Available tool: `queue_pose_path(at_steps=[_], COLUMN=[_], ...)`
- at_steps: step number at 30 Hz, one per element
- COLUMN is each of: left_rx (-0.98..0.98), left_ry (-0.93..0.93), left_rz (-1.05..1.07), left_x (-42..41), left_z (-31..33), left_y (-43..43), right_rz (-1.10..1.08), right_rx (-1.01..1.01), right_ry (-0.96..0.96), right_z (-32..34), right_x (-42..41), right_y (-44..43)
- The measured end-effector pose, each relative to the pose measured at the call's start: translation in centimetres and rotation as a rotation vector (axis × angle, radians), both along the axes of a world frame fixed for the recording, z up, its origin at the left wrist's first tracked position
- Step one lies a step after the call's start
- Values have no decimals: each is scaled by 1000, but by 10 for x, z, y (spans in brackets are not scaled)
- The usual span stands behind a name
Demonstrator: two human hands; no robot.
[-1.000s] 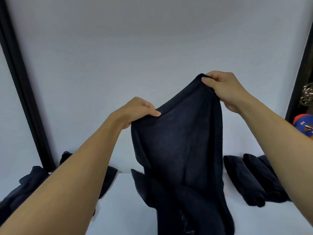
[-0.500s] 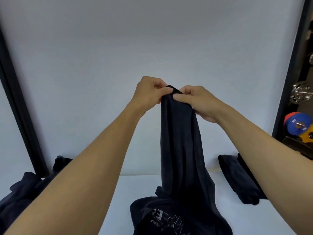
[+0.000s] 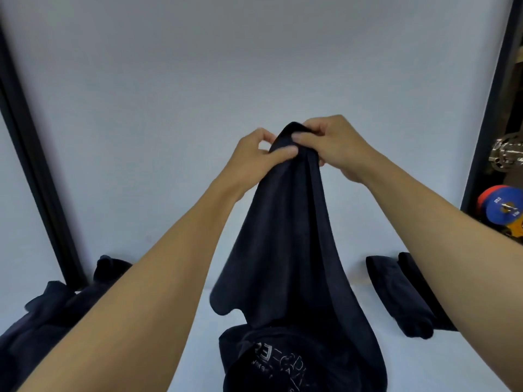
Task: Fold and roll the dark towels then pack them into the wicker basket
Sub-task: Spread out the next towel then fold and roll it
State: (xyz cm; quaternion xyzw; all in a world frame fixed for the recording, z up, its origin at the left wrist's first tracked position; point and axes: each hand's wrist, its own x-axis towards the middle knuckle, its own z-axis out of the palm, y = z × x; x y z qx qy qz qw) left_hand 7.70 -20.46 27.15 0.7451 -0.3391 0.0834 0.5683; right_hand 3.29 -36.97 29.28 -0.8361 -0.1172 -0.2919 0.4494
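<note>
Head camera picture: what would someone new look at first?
First, the dark towel hanging in the middle, pinched at its top by the left hand and right hand close together. Then the rolled towels lying at the right, and the blue and red weight plates at the far right edge.

Centre frame, dark navy cloth towel [image 3: 291, 236], matt and softly napped; smooth matt white tabletop [image 3: 410, 369] below; far right, chrome metal fitting [image 3: 508, 154] gleams above a glossy blue disc [image 3: 502, 209].

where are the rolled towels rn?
Head view, right side: the rolled towels lie on the white table by the back wall, partly hidden by the right forearm, right of the held towel.
</note>
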Motion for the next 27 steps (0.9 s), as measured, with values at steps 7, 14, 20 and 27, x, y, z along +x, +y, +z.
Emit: queue_pose_path(at_steps=[7,14,20,27], left_rx=[286,2,-62,-416], left_ry=[256,400,397,148], left_rz=[-45,91,328,308], left_x=[20,43,60,104], left_z=[-49,-56,-39,66], left_y=[58,104,103,59], right_rz=[-171,-297,-377,-277], right_rx=[235,320,106,420], right_ry=[-126,-113,89,-9], right_z=[9,-6,-14,58], right_x=[2,1,6,44], right_y=[-49,-90,-106,-118])
